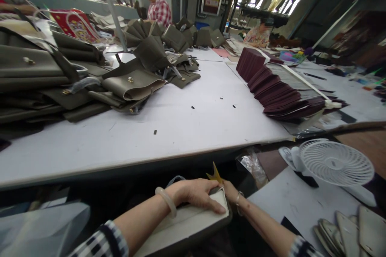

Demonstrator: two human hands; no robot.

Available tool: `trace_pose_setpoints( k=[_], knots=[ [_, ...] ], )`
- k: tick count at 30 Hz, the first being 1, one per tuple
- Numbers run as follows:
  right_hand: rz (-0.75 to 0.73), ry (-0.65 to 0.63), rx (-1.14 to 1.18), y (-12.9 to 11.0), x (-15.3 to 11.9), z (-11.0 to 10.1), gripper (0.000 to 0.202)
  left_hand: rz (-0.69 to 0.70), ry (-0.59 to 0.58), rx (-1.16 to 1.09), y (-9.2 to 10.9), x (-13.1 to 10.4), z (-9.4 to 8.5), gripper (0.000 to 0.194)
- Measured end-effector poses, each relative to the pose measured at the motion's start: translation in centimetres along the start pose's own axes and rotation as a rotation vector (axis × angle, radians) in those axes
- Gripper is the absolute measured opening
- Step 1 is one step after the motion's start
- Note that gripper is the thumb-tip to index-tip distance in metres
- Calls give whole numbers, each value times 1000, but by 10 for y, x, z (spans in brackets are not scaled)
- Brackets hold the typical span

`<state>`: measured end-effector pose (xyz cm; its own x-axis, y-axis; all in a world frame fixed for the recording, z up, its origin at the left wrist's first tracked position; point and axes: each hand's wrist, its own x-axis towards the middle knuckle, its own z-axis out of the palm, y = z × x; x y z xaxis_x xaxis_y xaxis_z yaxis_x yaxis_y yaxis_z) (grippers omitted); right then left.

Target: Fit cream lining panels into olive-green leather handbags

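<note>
My left hand [200,196] lies over the end of a boxy bag piece [183,225], pale on top with a dark grey-green side. Its thumb presses on the pale face and its fingers curl over the far edge. My right hand [229,192] is at the far corner of the same piece, its fingers mostly hidden behind it. Beside that hand a yellow pointed thing [215,173] sticks up; I cannot make out its kind. The piece is below the front edge of the white table [187,136], near my lap.
Piled dark olive handbags [132,82] cover the table's left side. A fanned stack of maroon pieces [271,88] stands right. Nearer right are a white fan [336,162] and grey bag flaps [346,229]. A plastic bag [45,225] sits lower left. Two people work at the back.
</note>
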<state>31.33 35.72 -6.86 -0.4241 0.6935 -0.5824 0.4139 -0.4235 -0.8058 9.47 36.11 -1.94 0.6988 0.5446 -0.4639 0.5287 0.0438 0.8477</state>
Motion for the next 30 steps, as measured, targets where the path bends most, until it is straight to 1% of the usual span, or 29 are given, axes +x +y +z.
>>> trace_pose_setpoints(
  k=[2, 4, 6, 7, 8, 9, 10, 11, 12, 14, 16, 18, 21, 24, 27, 30],
  knots=[
    [46, -32, -74, -4, 6, -30, 46, -1, 1, 4, 1, 0, -1, 70],
    [92, -122, -133, -11, -1, -66, 61, -10, 1, -11, 0, 0, -2, 66],
    [151, -301, -196, -20, -12, -95, 62, -19, 8, -29, -1, 1, -2, 64],
    [186, -394, -241, -25, -15, -104, 63, -25, 11, -36, -1, 2, -2, 64],
    [215, -477, -295, -31, -17, -108, 64, -29, 14, -41, -2, 3, -2, 63],
    [229, -534, -358, -37, -15, -109, 66, -33, 14, -46, -2, 3, -2, 63],
    [222, -557, -428, -43, -12, -106, 67, -36, 14, -49, -2, 3, -2, 63],
    [191, -544, -505, -49, -7, -101, 67, -39, 17, -53, -2, 3, -2, 63],
    [138, -495, -591, -55, -2, -95, 64, -41, 21, -59, -1, 4, -2, 62],
    [-5, -340, -781, -66, 5, -85, 56, -52, 35, -78, -2, 4, -2, 60],
    [-149, -201, -977, -76, 8, -78, 59, -69, 55, -112, -2, 4, -2, 61],
    [-262, -142, -1146, -84, 8, -74, 62, -84, 72, -174, -3, 4, -1, 66],
    [-380, -153, -1334, -93, 8, -67, 64, -92, 73, -271, -1, 3, 0, 74],
    [-466, -192, -1458, -99, 11, -56, 64, -130, 89, -240, 2, 2, -1, 76],
    [-520, -217, -1536, -103, 17, -48, 64, -149, 113, -200, 0, 3, -1, 70],
    [-550, -233, -1584, -105, 19, -44, 65, -125, 128, -196, -4, 5, 1, 61]
  ],
)
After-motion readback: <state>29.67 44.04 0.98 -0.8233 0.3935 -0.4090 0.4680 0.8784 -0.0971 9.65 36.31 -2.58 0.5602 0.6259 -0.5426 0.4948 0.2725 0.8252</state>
